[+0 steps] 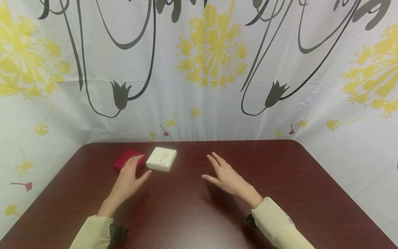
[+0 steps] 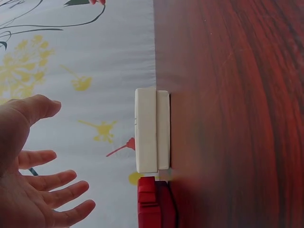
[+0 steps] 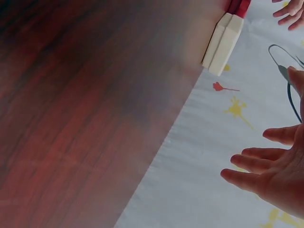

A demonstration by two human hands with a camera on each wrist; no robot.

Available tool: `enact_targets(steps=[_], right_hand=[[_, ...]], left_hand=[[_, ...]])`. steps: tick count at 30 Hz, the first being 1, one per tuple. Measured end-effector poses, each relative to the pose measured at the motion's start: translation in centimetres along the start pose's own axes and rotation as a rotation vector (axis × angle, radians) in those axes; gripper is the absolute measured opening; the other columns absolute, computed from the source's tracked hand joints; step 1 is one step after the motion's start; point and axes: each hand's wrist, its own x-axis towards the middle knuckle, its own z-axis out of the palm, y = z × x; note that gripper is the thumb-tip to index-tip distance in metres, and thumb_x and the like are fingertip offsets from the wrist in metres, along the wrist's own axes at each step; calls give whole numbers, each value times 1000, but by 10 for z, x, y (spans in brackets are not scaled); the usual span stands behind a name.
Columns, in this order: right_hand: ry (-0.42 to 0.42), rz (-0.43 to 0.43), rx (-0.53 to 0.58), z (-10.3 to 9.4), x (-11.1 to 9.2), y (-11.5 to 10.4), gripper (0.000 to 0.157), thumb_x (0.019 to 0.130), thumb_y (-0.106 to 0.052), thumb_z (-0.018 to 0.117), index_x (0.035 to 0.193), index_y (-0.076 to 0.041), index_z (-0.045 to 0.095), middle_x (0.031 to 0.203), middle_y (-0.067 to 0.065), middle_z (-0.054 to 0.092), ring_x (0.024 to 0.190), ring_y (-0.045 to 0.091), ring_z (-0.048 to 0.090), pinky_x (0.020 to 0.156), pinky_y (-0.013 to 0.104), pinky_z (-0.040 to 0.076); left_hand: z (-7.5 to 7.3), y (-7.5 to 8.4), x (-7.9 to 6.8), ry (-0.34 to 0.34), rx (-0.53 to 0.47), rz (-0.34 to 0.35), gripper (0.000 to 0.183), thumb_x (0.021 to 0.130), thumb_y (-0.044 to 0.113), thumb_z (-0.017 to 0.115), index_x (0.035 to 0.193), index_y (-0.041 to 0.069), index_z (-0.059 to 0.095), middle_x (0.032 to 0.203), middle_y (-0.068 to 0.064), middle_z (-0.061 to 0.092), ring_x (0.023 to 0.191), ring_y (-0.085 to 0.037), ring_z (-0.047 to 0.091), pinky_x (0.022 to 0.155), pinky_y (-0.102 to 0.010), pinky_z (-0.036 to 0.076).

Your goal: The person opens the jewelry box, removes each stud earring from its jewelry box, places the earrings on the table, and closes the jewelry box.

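Observation:
A white lidded box [image 1: 161, 158] with a small floral print on its lid sits toward the back of the table, left of centre. Beside it on the left is a red box [image 1: 124, 159], partly hidden behind my left hand [image 1: 128, 180] in the head view. That hand hovers with spread fingers and grips nothing; in the left wrist view the white box [image 2: 153, 130] and red box [image 2: 154, 202] stand apart from its fingers. My right hand [image 1: 228, 178] is over the table right of centre, fingers extended and holding nothing.
The dark reddish wooden table [image 1: 192, 214] has rounded back corners. A white curtain [image 1: 199, 114] with yellow and grey plant prints hangs behind it and along both sides. Dark bands sit at both sleeve cuffs [image 1: 96, 224].

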Motion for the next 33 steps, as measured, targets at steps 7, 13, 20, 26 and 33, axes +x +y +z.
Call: enact_targets(steps=[7,13,20,26,33], right_hand=[[-28,30,18,9,11,-4,74,83,-46,55,137,-1,29,140,21,28,124,33,33,97,45,34],[-46,40,24,18,20,-6,73,84,-46,53,136,-1,30,137,22,30,123,34,35,96,45,35],[-60,33,31,27,31,-11,72,84,-46,53,136,0,31,136,22,32,123,33,36,95,44,36],[-87,50,57,31,40,-19,73,84,-47,53,136,-1,30,137,20,31,124,32,34,96,44,35],[-115,62,58,36,50,-22,73,85,-47,51,136,0,30,138,20,31,125,31,33,97,43,34]], left_hand=[[7,-1,6,-14,-6,-17,56,73,12,71,119,-8,45,115,-26,50,107,-38,45,90,-52,37],[10,-2,10,-48,-20,-61,55,75,14,69,119,-9,44,116,-26,51,104,-37,49,88,-49,40],[15,-3,16,-89,-41,-127,54,76,11,67,121,-6,43,117,-24,49,104,-36,49,87,-48,42],[19,-5,19,-103,-40,-143,53,76,11,67,120,-6,43,116,-24,49,102,-36,48,87,-48,41],[22,-8,22,-115,-42,-161,53,76,12,67,119,-7,44,115,-24,48,103,-36,47,88,-49,40]])
